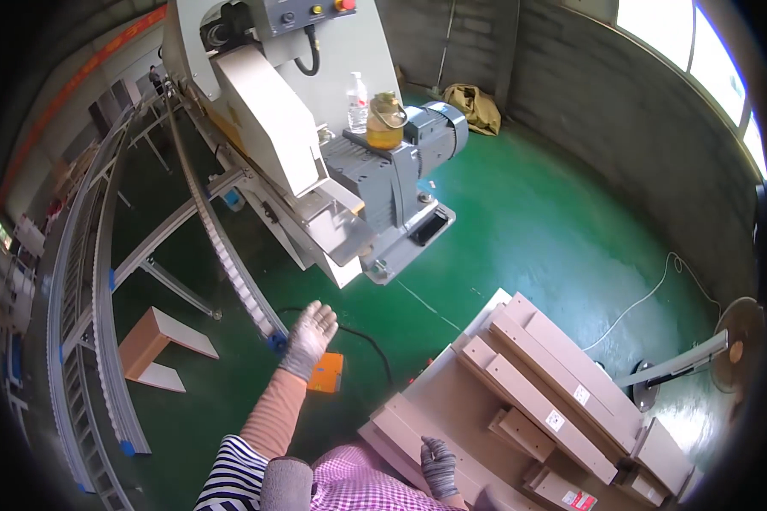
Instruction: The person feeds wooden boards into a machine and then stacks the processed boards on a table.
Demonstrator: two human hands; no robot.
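My left hand [311,332], in a pale work glove with a grey cuff, reaches forward over the floor with its fingers stretched out and nothing in it. It is nearest to the end of a narrow roller rail [239,285] and an orange box-like thing [325,373] on the floor. My right hand [439,467], in a grey glove, hangs low beside a stack of brown panels [486,443]. Its fingers are curled in, and nothing shows in them. Longer brown boards [562,366] with white labels lie farther right on the stack.
Ahead stands a large grey-white machine [273,111] with a motor [435,132]; a water bottle [357,102] and a jar of yellowish liquid [385,123] rest on it. Roller conveyor rails [102,298] run along the left. An angled board piece [158,341] and a black cable [371,341] lie on the green floor.
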